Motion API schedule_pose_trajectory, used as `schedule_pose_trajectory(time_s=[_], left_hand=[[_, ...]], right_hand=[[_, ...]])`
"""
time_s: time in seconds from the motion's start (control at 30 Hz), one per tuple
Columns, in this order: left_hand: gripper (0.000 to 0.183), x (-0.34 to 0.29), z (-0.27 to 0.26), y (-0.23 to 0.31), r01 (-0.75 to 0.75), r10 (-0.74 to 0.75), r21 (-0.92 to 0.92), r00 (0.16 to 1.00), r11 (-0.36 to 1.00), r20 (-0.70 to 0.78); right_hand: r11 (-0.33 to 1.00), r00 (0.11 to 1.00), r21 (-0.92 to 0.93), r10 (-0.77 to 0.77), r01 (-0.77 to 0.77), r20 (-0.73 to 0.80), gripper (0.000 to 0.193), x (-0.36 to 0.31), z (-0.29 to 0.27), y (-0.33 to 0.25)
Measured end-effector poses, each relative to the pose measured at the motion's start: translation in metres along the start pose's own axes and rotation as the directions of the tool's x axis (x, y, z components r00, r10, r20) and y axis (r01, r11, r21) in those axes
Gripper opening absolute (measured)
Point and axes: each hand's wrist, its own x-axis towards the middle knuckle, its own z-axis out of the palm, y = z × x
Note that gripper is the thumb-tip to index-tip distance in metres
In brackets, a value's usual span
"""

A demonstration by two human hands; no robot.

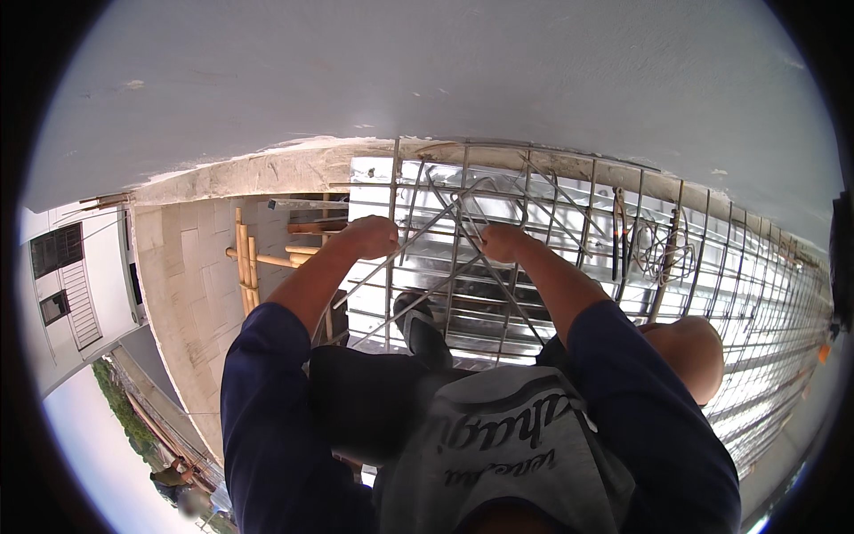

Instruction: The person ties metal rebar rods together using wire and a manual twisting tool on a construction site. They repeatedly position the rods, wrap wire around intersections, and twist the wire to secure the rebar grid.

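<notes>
My left hand (pixel 374 238) is closed at a thin bent steel rod (pixel 422 227) that slants down to the left. Across from it, my right hand (pixel 503 242) is closed on another bent steel rod (pixel 454 214), its fingers partly hidden from me. The rods cross between my hands, above a grid of steel reinforcing bars (pixel 592 205). Under the grid lies shiny ribbed metal decking (pixel 369 196). My dark shoe (pixel 422 329) rests on the decking below my hands.
A grey wall (pixel 445 71) rises just ahead. Right of my hands, a long-handled tool with black and orange grips (pixel 620 233) and a loose wire coil (pixel 663 254) lie on the bars. Bamboo poles (pixel 247 258) stand past the decking's left edge. Another person (pixel 173 476) is at far lower left.
</notes>
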Motion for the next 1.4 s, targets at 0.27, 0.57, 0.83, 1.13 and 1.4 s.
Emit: schedule_pose_trajectory(time_s=[0.27,0.57,0.83,1.13,1.4], left_hand=[[0.042,0.083,0.072,0.086,0.058,-0.055,-0.309,0.998,0.949,0.019],[0.029,0.084,0.131,0.165,0.113,-0.231,-0.300,0.889,0.947,-0.395],[0.025,0.082,0.161,0.156,0.245,-0.433,-0.441,0.808,0.864,-0.399],[0.026,0.079,0.145,0.152,-0.033,-0.314,-0.690,0.874,0.723,-0.371],[0.023,0.083,0.131,0.164,-0.097,-0.270,-0.776,0.905,0.623,-0.330]], right_hand=[[0.967,0.961,0.224,0.055,-0.119,0.269,0.027,-0.016,-0.055,0.007],[0.970,0.956,0.203,0.074,-0.136,0.284,0.025,-0.016,-0.061,0.022],[0.930,0.967,0.330,0.084,-0.163,0.242,0.019,-0.017,-0.058,0.019],[0.937,0.982,0.311,0.117,-0.159,0.149,0.016,-0.014,-0.039,0.003],[0.990,0.991,0.053,0.132,-0.131,-0.021,0.019,-0.015,-0.038,0.001]])
